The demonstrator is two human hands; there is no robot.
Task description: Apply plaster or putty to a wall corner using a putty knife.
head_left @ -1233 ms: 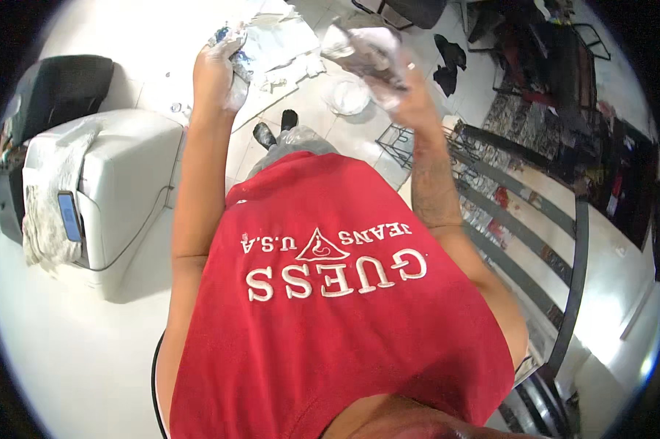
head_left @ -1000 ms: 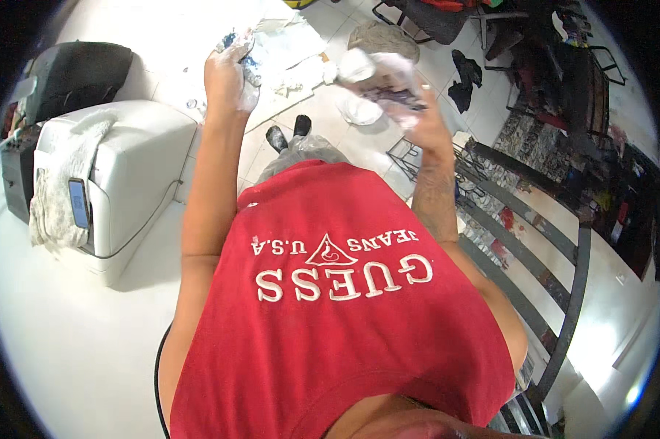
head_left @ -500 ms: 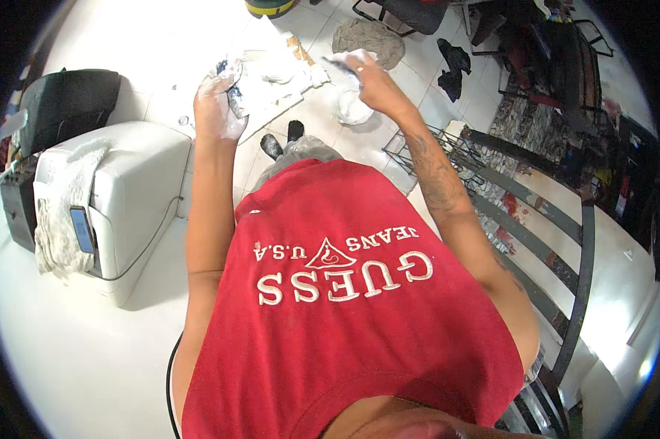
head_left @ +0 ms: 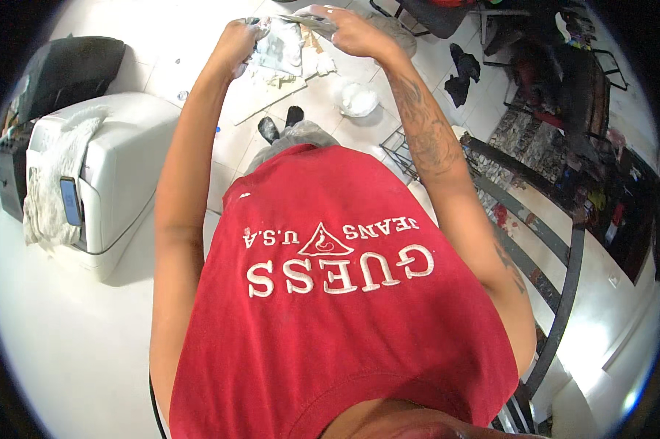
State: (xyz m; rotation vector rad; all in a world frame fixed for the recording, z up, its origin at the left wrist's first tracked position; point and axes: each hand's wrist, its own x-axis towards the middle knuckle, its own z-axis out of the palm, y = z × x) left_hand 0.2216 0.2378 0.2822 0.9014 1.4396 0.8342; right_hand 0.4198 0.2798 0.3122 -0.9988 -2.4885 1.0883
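Note:
Both my arms reach forward to the top of the head view. My left hand (head_left: pixel 238 45), smeared with white paste, is closed around the edge of a pale blue-grey flat plate (head_left: pixel 284 50) with white paste on it. My right hand (head_left: pixel 352 33) grips a flat grey blade (head_left: pixel 311 23), likely a putty knife, whose tip reaches the plate's top edge. Its handle is hidden in my fingers. Below the plate, a white board (head_left: pixel 260 108) with pale lumps of paste lies on the floor. To its right stands a white bowl (head_left: pixel 359 108) of white paste.
At the left stands a white box-shaped bin (head_left: pixel 136 143) with a pale cloth (head_left: pixel 55 175) and a phone (head_left: pixel 70 201) on its side. A black slatted metal rack (head_left: pixel 538 230) runs along my right. Black cloth (head_left: pixel 461 73) lies on the tiled floor, with dark furniture beyond.
My hands have moved forward and closer together. The blade, earlier over the floor to the right, now meets the plate in my left hand. The bowl shows more fully.

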